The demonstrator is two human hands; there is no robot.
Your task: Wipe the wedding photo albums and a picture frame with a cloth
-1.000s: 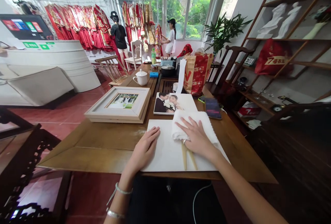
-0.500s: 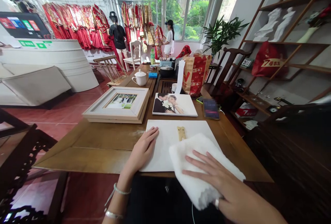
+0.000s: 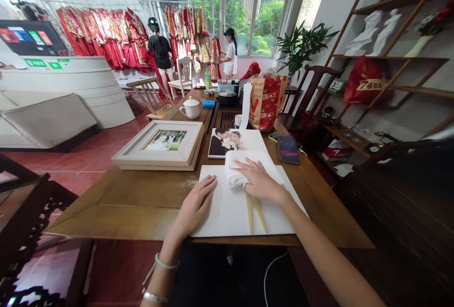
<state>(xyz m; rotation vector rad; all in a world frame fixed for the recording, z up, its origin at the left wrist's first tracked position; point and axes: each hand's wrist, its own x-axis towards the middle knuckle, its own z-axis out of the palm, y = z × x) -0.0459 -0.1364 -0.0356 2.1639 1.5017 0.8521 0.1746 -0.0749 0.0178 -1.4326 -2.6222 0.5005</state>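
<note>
In the head view the hands are apart: the left hand [image 3: 196,206] flat on a white board [image 3: 225,212], the right hand [image 3: 259,181] spread over a cloth [image 3: 268,159] there. Below it pokes perhaps a forked figure [image 3: 250,217]. Brown desk [image 3: 142,198] surrounds them; red clothes [image 3: 109,37] hang far ahead.

White cloth [image 3: 234,176] covering upper end of forked yellow piece [image 3: 250,210]

Right hand [image 3: 258,180] is covering part of the cloth, palm side hiding underneath. Both are blocking some of the white board [image 3: 223,203]. Bottom edge is cutting off both forearms [image 3: 326,250]. Left edge is cropping the sofa [image 3: 49,118] and dark monitor [image 3: 58,44]. Pixelation is obscuring heads on the photo print [image 3: 255,140] and the phone [image 3: 288,151] screen. Paper strip [image 3: 246,103] is partly hiding a white cup [image 3: 237,120]. Shelf flowers [image 3: 433,22] are blurring.
</note>
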